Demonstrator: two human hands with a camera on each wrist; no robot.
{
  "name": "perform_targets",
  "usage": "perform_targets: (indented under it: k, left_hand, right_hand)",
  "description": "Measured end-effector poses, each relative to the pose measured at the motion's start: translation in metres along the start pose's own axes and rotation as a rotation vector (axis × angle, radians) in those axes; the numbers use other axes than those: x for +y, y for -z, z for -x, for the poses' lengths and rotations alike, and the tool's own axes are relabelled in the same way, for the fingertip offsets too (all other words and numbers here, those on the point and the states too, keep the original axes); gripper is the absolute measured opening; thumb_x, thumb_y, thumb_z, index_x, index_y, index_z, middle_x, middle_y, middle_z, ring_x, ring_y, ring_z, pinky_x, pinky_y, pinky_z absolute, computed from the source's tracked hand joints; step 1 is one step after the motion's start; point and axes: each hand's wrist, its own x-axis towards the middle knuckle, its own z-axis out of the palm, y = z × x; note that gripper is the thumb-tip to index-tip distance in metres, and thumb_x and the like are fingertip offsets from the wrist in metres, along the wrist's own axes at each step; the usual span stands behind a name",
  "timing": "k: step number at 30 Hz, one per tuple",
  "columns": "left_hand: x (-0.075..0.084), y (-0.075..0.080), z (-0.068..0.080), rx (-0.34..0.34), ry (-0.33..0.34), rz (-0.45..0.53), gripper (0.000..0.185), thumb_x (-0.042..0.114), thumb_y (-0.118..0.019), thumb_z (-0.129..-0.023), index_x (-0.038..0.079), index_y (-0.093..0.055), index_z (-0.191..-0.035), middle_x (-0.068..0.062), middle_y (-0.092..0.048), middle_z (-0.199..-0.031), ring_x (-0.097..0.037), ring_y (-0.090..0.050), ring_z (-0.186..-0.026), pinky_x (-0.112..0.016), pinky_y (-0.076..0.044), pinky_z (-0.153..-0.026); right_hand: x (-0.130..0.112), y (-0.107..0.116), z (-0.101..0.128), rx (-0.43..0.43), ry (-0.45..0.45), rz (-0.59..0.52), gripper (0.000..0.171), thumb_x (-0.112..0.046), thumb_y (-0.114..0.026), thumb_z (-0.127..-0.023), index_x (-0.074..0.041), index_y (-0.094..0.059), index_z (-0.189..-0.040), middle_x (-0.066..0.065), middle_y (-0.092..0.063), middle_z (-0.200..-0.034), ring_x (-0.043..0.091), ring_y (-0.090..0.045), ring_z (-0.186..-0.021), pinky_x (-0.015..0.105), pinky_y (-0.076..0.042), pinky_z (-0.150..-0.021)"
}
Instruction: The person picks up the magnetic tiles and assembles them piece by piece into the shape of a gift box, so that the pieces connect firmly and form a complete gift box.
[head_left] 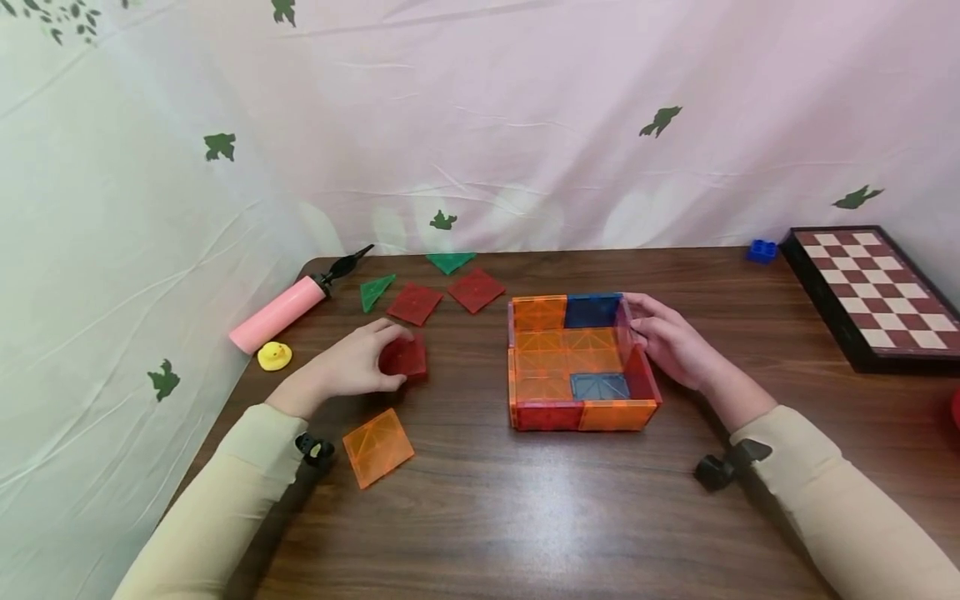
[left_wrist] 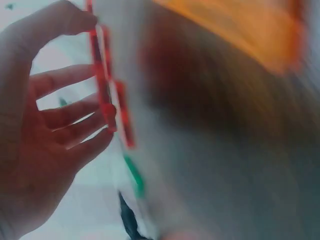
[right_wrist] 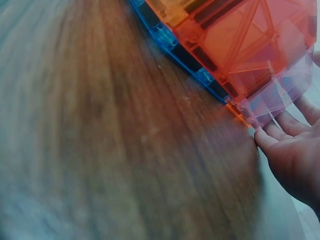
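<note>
Pale cloth [head_left: 480, 125] hangs behind my brown counter [head_left: 480, 533]. Between my hands, nearer to the right one, stands the box [head_left: 547, 417] of coloured tiles, its top open, so that I can see inside from above. My hands are well apart. With the right hand [head_left: 671, 340] I touch the box's right wall from outside, fingers nearly straight; I think this serves to keep the thin walls steady. With the left hand [head_left: 358, 365] I pinch a red tile [head_left: 410, 357] between thumb and fingers; whether it touches the counter, I cannot tell. An orange tile [head_left: 378, 447] lies near this hand and two other red tiles [head_left: 415, 303] farther back, probably for easy reach. Duck [head_left: 274, 356] and pump [head_left: 281, 312] lie at the left edge, perhaps to leave space for work.
</note>
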Motion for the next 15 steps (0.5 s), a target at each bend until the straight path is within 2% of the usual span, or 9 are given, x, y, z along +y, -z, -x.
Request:
perform_targets:
  k: [5, 9, 12, 15]
  left_hand:
    - [0.035, 0.003, -0.024, 0.133, -0.091, -0.007, 0.058, 0.036, -0.077, -0.085, 0.011, -0.061, -0.135, -0.008, -0.055, -0.133, -0.025, -0.052, -0.118, -0.045, -0.047, -0.101]
    - [0.067, 0.004, -0.043, 0.237, -0.180, 0.011, 0.057, 0.037, -0.076, -0.086, 0.011, -0.063, -0.135, -0.008, -0.056, -0.135, -0.025, -0.051, -0.122, -0.044, -0.046, -0.101]
    - [0.088, 0.002, -0.060, 0.269, -0.227, 0.036, 0.056, 0.037, -0.077, -0.087, 0.011, -0.064, -0.135, -0.008, -0.057, -0.135, -0.024, -0.051, -0.123, -0.042, -0.046, -0.101]
    - [0.105, -0.001, -0.077, 0.261, -0.258, 0.038, 0.056, 0.038, -0.077, -0.087, 0.012, -0.065, -0.135, -0.007, -0.057, -0.136, -0.023, -0.050, -0.125, -0.040, -0.044, -0.104]
  right_hand:
    - [0.001, 0.000, 0.001, 0.000, 0.013, -0.028, 0.037, -0.007, -0.037, -0.109, -0.007, -0.044, -0.146, 0.011, -0.054, -0.135, 0.020, -0.057, -0.117, 0.025, -0.049, -0.099]
    - [0.001, 0.000, 0.000, 0.006, 0.008, -0.012, 0.037, -0.009, -0.037, -0.110, -0.008, -0.044, -0.146, 0.010, -0.053, -0.135, 0.019, -0.057, -0.117, 0.024, -0.049, -0.098]
    - [0.002, 0.000, 0.001, 0.006, 0.008, -0.002, 0.037, -0.010, -0.037, -0.110, -0.008, -0.043, -0.147, 0.010, -0.053, -0.136, 0.020, -0.056, -0.119, 0.024, -0.049, -0.099]
    - [0.002, 0.001, 0.001, 0.005, 0.009, 0.001, 0.038, -0.010, -0.037, -0.110, -0.008, -0.043, -0.147, 0.010, -0.052, -0.137, 0.020, -0.056, -0.120, 0.024, -0.048, -0.099]
